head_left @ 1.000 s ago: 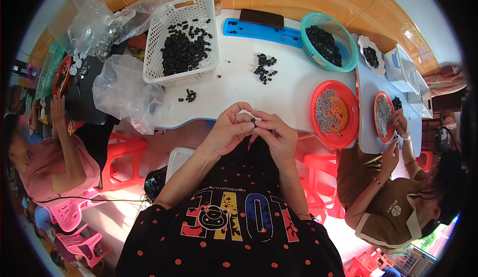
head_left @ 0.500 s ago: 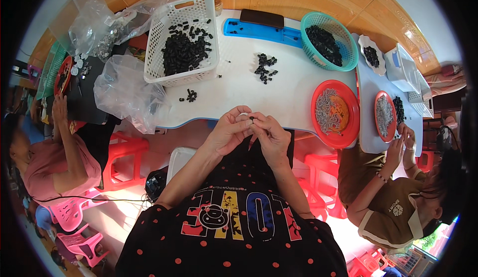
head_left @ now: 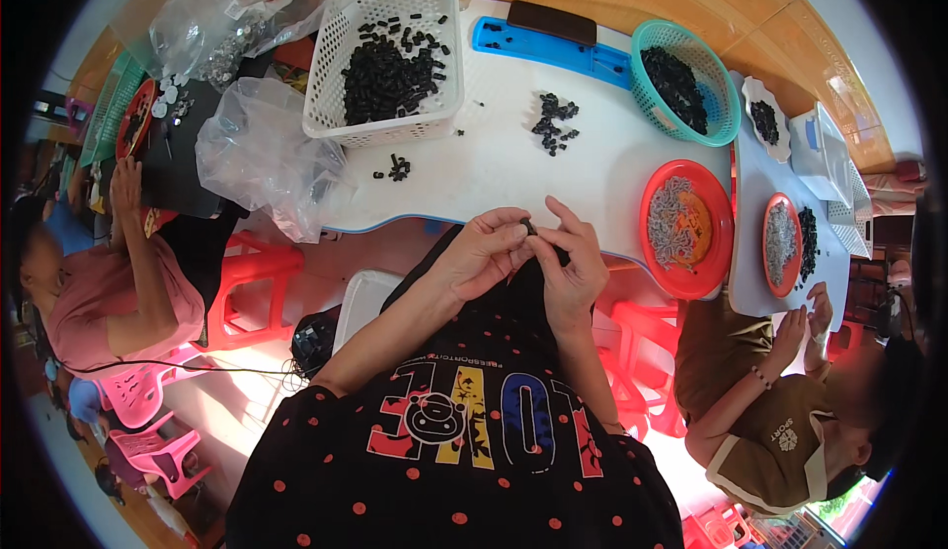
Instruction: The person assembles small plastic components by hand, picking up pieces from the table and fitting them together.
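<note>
In front of my body, just off the table's near edge, my left hand [head_left: 491, 253] pinches a small black plastic part [head_left: 528, 225] between thumb and index finger. My right hand [head_left: 575, 271] meets it there, its thumb against the part and its index finger raised. Something dark shows between the right thumb and curled fingers; its kind I cannot make out. Beyond my hands lies a loose pile of black parts [head_left: 555, 122], with a smaller cluster [head_left: 398, 168] to the left. A red plate [head_left: 718, 215] to the right holds grey screw-like pieces [head_left: 671, 215].
A white basket [head_left: 321, 105] of black parts stands at the back left, beside a clear plastic bag [head_left: 259, 144]. Farther right are a blue tray [head_left: 553, 52] and a green basket [head_left: 726, 115]. Co-workers sit at left [head_left: 128, 292] and right [head_left: 760, 391].
The view has shifted slightly, so the table appears farther right and higher. My right index finger has lifted away, and the black part shows more plainly. The right co-worker's hands have moved lower.
</note>
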Available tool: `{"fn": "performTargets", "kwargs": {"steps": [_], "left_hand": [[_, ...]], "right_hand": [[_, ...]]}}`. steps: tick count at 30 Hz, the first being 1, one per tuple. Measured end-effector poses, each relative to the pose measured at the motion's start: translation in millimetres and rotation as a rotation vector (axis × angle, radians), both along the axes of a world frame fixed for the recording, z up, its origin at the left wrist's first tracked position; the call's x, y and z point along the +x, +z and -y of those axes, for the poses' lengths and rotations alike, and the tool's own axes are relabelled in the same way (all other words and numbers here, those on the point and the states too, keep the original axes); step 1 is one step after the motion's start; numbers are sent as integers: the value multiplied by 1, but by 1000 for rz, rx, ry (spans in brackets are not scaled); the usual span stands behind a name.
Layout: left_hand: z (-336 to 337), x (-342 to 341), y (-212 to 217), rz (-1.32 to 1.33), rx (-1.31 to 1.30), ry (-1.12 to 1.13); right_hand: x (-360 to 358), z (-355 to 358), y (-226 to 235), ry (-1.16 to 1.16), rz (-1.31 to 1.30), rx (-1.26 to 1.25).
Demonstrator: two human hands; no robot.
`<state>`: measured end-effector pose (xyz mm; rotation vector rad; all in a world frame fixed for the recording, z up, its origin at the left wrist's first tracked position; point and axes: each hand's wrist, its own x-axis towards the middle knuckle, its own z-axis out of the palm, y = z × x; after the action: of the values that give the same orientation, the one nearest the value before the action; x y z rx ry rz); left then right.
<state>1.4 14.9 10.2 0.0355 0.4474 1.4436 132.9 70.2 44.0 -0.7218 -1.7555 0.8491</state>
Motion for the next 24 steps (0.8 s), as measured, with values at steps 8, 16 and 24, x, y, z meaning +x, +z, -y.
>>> {"fn": "performTargets", "kwargs": {"steps": [8,16,24], "left_hand": [[3,0,2,-25,87,48],[3,4,-2,-214,151,151],[3,6,-5,-119,112,88]], "right_hand": [[3,12,19,18,43,-174],[2,18,15,104,-198,-595],[3,8,5,221,-185,-456]]}}
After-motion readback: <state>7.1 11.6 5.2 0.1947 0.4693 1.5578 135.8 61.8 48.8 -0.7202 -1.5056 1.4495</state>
